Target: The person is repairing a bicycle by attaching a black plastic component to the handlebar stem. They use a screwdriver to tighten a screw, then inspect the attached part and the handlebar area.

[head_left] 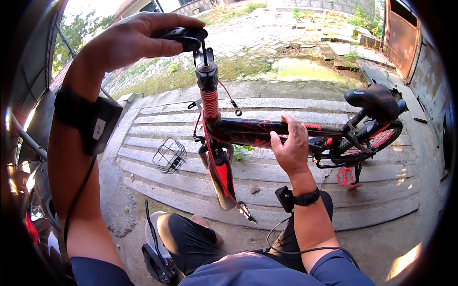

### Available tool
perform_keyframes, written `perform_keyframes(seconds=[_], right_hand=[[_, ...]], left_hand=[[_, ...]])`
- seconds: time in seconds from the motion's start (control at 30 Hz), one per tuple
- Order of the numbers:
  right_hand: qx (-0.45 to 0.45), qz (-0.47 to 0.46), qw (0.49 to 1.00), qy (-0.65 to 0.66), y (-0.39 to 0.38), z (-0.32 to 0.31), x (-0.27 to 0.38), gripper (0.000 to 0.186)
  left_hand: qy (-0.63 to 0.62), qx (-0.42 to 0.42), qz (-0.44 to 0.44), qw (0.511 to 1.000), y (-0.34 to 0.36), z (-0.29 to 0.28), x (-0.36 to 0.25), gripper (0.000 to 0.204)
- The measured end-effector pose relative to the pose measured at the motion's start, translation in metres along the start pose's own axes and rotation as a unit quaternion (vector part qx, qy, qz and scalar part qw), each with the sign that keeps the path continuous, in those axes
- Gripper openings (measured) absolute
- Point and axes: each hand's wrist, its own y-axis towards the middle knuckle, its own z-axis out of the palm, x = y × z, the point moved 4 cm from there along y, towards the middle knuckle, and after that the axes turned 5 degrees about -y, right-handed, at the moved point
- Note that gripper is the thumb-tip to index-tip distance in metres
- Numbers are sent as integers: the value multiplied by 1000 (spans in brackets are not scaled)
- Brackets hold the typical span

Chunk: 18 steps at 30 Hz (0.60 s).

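- The left hand (138, 38) pinches a black tool (187, 41); its thin rod (205, 53) points down at the front post (206, 75).
- The right hand (292, 145) lies on the bike (248, 127), in the middle, thumb apart; I cannot tell if it squeezes.
- Best, I think: keep the rod straight, turn gently, hold the bike still.
- Count: two hands, one tool, one bike, one seat (374, 101) right, one wire basket (172, 163) left.

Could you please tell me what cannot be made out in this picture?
Head view: part of the frame tube, hidden by the right hand.
Head view: part of the black handle, hidden by the left hand.
Head view: red object, lower left, cut off by dark rim.
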Motion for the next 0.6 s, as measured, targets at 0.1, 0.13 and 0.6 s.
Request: perform_keyframes(seconds=[0.1, 0.13, 0.6], right_hand=[[-1, -2, 1000, -5, 0, 0, -1, 54], [-2, -4, 1000, -3, 0, 0, -1, 54], [-6, -7, 1000, -7, 1, 1, 2, 48]], left_hand=[[-28, 2, 13, 1000, 5, -1, 7, 55], [-43, 0, 16, 999, 5, 0, 9, 55], [-70, -319, 50, 944, -51, 18, -14, 46]])
